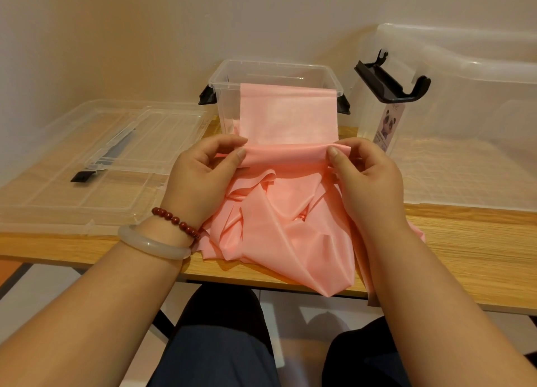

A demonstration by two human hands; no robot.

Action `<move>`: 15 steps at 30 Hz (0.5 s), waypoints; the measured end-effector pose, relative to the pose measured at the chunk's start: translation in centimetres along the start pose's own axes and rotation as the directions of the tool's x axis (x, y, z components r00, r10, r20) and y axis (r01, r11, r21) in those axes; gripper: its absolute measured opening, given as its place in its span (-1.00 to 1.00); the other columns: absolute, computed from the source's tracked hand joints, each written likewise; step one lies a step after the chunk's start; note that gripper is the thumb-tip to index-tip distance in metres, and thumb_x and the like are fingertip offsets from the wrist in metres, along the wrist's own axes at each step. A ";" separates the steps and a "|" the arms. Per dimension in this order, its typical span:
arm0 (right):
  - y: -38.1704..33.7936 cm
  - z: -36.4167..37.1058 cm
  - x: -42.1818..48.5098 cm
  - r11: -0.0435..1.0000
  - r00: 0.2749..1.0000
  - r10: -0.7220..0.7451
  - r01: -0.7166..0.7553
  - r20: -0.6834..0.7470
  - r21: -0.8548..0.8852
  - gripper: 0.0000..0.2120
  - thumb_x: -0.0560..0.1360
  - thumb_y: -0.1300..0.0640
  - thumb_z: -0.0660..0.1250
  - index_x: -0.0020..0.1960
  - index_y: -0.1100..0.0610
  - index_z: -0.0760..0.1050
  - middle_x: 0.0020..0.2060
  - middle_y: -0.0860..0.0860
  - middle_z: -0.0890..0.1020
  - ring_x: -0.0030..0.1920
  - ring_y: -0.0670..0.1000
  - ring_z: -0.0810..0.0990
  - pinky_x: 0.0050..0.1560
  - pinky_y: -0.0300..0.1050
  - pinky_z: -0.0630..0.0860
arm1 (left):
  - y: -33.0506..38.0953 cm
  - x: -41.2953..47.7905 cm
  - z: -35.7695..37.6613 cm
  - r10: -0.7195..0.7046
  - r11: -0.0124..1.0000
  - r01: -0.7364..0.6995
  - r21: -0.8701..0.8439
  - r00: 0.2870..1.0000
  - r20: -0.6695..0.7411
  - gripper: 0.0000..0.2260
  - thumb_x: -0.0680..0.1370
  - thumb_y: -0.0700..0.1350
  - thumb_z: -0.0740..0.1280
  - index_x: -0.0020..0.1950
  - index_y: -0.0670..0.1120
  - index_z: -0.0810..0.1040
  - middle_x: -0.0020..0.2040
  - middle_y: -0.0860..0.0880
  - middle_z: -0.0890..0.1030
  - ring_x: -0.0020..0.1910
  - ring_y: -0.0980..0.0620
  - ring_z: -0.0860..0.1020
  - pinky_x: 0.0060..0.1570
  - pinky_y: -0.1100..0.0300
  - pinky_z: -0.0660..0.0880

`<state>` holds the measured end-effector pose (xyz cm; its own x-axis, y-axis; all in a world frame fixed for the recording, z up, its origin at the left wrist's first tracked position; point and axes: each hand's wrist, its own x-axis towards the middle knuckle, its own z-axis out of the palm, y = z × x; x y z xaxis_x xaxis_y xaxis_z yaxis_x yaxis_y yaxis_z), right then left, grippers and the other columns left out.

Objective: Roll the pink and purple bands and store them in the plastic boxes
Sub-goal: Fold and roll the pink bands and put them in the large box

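Note:
A long pink band hangs over the front rim of a small clear plastic box with black latches, and the rest lies crumpled on the wooden table in front of me. My left hand and my right hand each pinch one end of a fold across the band's width, thumbs on top, just in front of the box. No purple band is in view.
A clear lid with a black handle lies flat on the left of the table. At the right stands a larger clear box on its side with a black latch. A wall rises close behind. My knees show below the table's edge.

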<state>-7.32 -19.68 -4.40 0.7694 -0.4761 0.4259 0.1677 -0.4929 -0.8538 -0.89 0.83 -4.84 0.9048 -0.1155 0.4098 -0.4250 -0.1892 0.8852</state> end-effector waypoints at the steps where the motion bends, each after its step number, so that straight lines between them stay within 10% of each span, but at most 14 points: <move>1: 0.0 0.0 0.0 1.000 1.000 0.003 -0.003 -0.003 -0.009 -0.89 0.55 0.04 0.34 -0.09 -0.18 0.54 -0.06 -0.12 0.64 -0.04 -0.08 0.61 0.07 0.06 0.58 | 0.0 0.0 0.0 -0.002 1.000 0.002 -0.013 1.000 0.005 -0.81 0.56 -0.14 0.35 0.04 0.16 0.60 0.01 0.13 0.63 -0.03 0.19 0.61 -0.06 0.29 0.57; 15: 0.0 -0.1 -0.1 0.998 1.000 -0.016 0.016 0.004 0.054 -0.90 0.49 0.05 0.43 0.00 -0.06 0.58 0.01 -0.07 0.63 -0.02 -0.11 0.62 0.03 -0.03 0.61 | 0.1 -0.1 0.0 -0.033 0.996 0.036 -0.080 0.998 0.048 -0.81 0.54 -0.19 0.37 0.02 0.11 0.61 -0.03 0.04 0.67 -0.07 0.11 0.66 -0.04 0.23 0.59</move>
<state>-7.42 -19.73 -4.42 0.7687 -0.4653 0.4389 0.2133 -0.4603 -0.8617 -1.03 0.79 -4.79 0.9160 -0.1555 0.3697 -0.3884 -0.1142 0.9144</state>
